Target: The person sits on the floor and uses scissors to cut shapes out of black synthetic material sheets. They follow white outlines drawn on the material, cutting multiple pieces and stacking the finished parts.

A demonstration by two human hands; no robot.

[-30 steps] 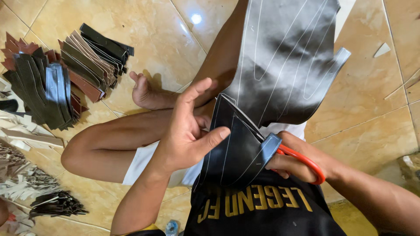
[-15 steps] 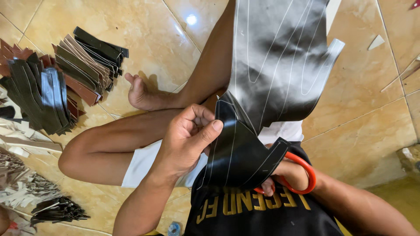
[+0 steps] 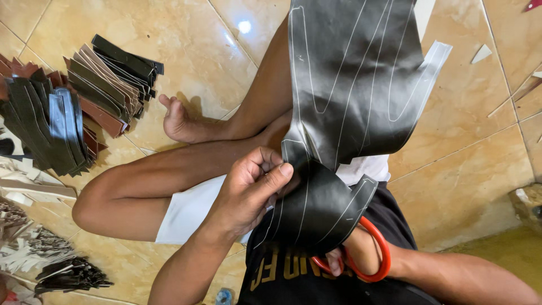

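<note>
Black leather sheet (image 3: 350,85) above glossy beige floor tiles (image 3: 468,141), cut strips (image 3: 73,107) nearby.

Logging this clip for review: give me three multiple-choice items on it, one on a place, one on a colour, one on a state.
1. Where is the pile of cut strips?
A. on the tile floor
B. on the lap
C. on a shelf

2. What colour are the scissors' handles?
A. blue
B. red
C. yellow

3. How is the black sheet held?
A. lying flat, untouched
B. rolled up
C. pinched by the left hand

Answers: 1 A, the strips lie on the tiles beside the leg; 2 B, red loops sit around the right hand; 3 C, thumb and fingers pinch its edge.
</note>
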